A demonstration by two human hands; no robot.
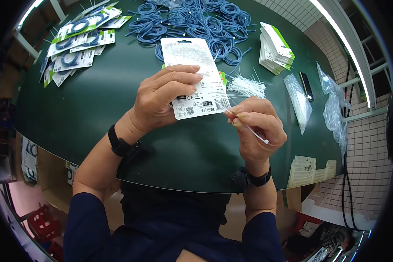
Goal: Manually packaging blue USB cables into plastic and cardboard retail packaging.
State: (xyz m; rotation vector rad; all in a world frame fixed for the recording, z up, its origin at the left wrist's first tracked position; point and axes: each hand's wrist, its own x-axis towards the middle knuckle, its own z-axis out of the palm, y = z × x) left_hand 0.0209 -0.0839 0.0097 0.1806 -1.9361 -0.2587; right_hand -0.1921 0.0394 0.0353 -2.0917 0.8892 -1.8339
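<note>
My left hand [163, 94] is closed round a white printed packaging card [194, 56], its fingers lying across the face that shows and the thumb hidden beneath. A hang hole is at the card's far edge. By the card's near right corner, my right hand [260, 122] pinches a white cable tie [260, 137], its head pointing toward me and its thin tip at the card. Beyond that hand lies a loose heap of white cable ties [249, 86] on the green table [74, 109]. A strip of green and white card shows behind the held one.
Coiled blue cables [192, 19] are heaped at the far middle. Carded cables [81, 43] are piled far left. A stack of cards [275, 48] stands at far right, near a plastic bag [299, 100], a dark phone-like object [306, 86] and crumpled clear plastic [334, 105].
</note>
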